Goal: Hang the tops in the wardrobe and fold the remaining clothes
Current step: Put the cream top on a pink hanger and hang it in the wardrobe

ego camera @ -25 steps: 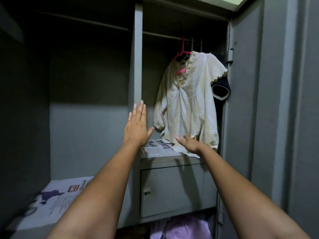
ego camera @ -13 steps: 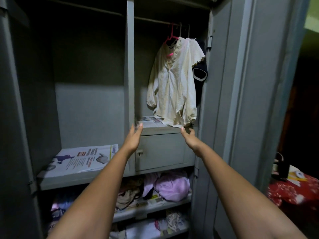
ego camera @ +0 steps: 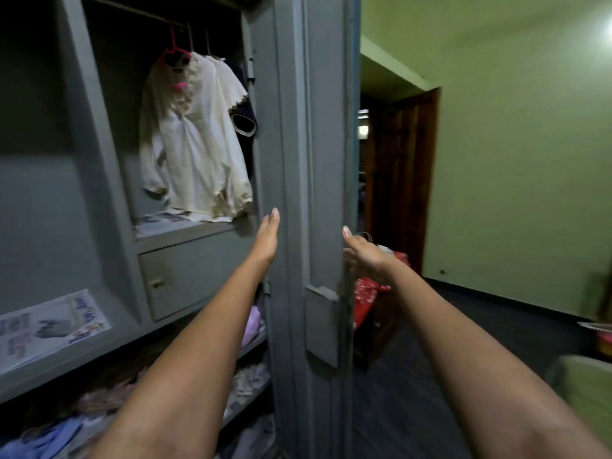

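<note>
A cream top point(ego camera: 195, 144) hangs on a pink hanger point(ego camera: 175, 51) from the rail of the grey wardrobe point(ego camera: 99, 180), with a dark garment point(ego camera: 244, 122) behind it. My left hand point(ego camera: 267, 236) reaches out with straight fingers in front of the wardrobe's right post, holding nothing. My right hand point(ego camera: 362, 251) is stretched out empty past the edge of the open grey door point(ego camera: 323, 200), fingers loosely extended. Folded and loose clothes point(ego camera: 250, 329) lie on the lower shelves.
Newspaper point(ego camera: 49, 326) lines the left shelf above more clothes point(ego camera: 43, 438). A small locker drawer point(ego camera: 195, 273) sits under the hanging top. Behind the door, a red cloth bundle point(ego camera: 367, 296) sits on the dark floor. A brown doorway point(ego camera: 404, 180) and green wall are at right.
My view has swung right and pulled back from the wardrobe. Both hands have left the cream top's hem and now hover either side of the open door.
</note>
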Demonstrator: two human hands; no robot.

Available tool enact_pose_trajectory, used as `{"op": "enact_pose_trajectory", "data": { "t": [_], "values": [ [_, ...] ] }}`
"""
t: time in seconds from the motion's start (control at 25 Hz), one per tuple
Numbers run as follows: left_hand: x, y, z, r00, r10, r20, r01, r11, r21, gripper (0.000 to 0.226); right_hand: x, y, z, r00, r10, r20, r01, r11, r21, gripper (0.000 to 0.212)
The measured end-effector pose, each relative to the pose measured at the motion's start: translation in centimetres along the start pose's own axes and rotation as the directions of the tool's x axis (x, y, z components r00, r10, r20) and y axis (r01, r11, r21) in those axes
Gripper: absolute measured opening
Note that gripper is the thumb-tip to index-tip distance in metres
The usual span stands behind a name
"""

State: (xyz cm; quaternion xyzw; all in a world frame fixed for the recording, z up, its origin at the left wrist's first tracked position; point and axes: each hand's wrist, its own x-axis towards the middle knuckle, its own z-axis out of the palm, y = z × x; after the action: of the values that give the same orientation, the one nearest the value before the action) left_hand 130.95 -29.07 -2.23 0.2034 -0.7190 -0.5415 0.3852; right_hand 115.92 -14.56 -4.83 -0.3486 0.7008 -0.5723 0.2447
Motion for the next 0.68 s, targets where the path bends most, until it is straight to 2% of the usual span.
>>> {"op": "enact_pose_trajectory", "data": {
  "t": [0.04, 0.16, 0.28, 0.48, 0.68],
  "values": [
    [-0.5, 0.0, 1.7, 0.998, -0.011, 0.063, 0.011, 1.000, -0.011, 0.062, -1.7, 0.5, -1.6, 0.998, 0.012, -0.054, -0.013, 1.000, -0.021, 0.111],
    [-3.2, 0.3, 7.2, 0.967, -0.009, 0.255, 0.017, 0.999, -0.032, 0.064, -7.9, 1.4, -6.3, 0.966, 0.051, -0.253, -0.058, 0.998, -0.022, 0.090],
    [-5.4, 1.2, 12.4, 0.913, -0.004, 0.407, 0.025, 0.999, -0.046, 0.065, -12.8, 3.5, -12.1, 0.886, 0.117, -0.448, -0.138, 0.990, -0.015, 0.079],
    [-7.5, 1.9, 19.7, 0.832, 0.020, 0.554, 0.050, 0.993, -0.112, 0.067, -19.3, 5.2, -18.7, 0.767, 0.178, -0.616, -0.228, 0.974, -0.001, 0.082],
    [-6.4, 2.1, 25.7, 0.801, 0.077, 0.593, -0.020, 0.995, -0.101, 0.064, -19.2, 6.8, -24.2, 0.735, 0.164, -0.658, -0.225, 0.974, -0.008, 0.084]
  ]
}}
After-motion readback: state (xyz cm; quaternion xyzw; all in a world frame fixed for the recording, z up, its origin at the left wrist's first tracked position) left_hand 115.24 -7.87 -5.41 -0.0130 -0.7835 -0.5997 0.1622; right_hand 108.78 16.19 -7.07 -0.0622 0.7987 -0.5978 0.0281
